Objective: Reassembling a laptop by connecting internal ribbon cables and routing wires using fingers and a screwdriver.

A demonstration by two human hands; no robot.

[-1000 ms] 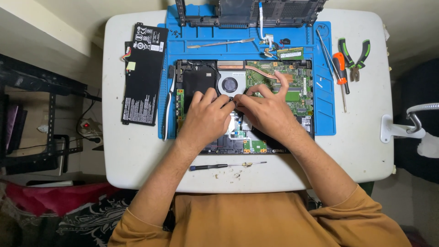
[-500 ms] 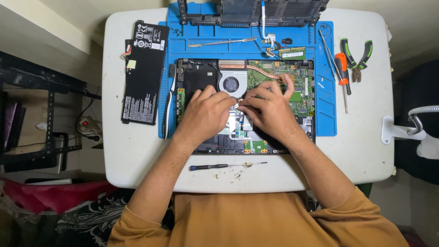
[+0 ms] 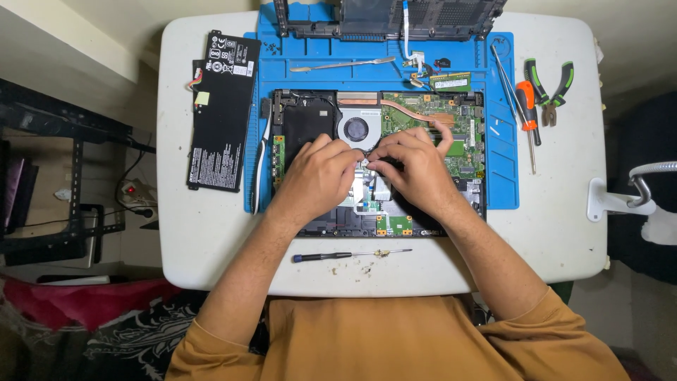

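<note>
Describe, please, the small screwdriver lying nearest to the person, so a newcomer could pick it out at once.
Start at the white table and find its near edge, just below the opened laptop base on the blue mat. The small screwdriver lies there crosswise, alone. Unlike the orange-handled screwdriver at the right, it is thin and black-handled.

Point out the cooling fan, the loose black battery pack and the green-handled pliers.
cooling fan (image 3: 357,130), head view, on its round hub.
black battery pack (image 3: 220,113), head view, mid-casing.
green-handled pliers (image 3: 549,86), head view, between the handles near the pivot.
</note>
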